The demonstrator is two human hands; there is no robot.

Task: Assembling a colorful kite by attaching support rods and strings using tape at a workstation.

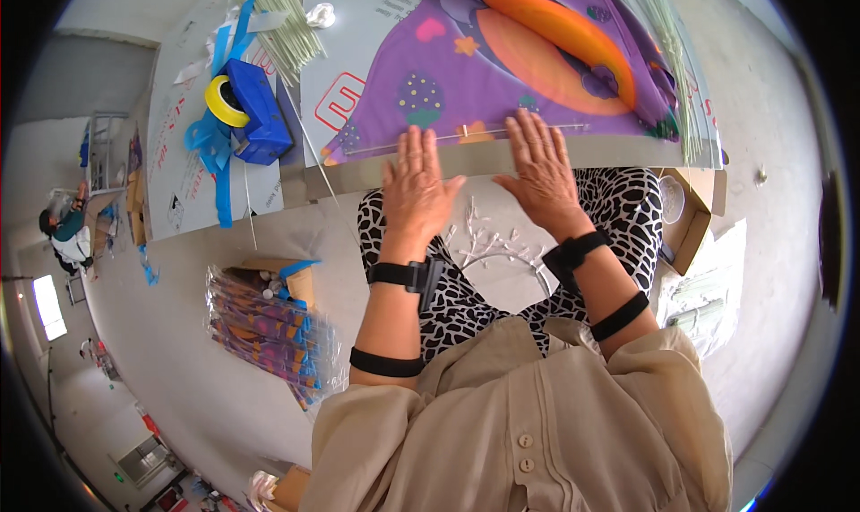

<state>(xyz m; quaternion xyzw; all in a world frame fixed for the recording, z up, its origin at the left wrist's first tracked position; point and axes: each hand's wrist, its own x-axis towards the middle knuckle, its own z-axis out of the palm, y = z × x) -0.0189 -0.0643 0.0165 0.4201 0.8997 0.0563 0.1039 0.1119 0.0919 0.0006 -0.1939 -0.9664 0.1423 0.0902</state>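
A purple printed fabric sheet (pixel 381 109) with stars, berries and a large orange shape lies on the table before me, its far right part bunched up in folds. Along its near edge runs a thin pale rod (pixel 502 131), with a small white piece at about its middle. My left hand (pixel 417 188) is flat and open, fingertips at the fabric's near edge beside the rod. My right hand (pixel 543 179) lies likewise, fingers stretched, its fingertips over the rod and fabric. Neither hand grips anything.
Left on the table stand a blue tape dispenser (pixel 260 113) with a yellow roll and a thin-rod bundle (pixel 285 28). More rods (pixel 674 55) lie right. Plastic-wrapped printed packages (pixel 269 337) and a cardboard box (pixel 694 221) are below. Another person (pixel 72 230) is far left.
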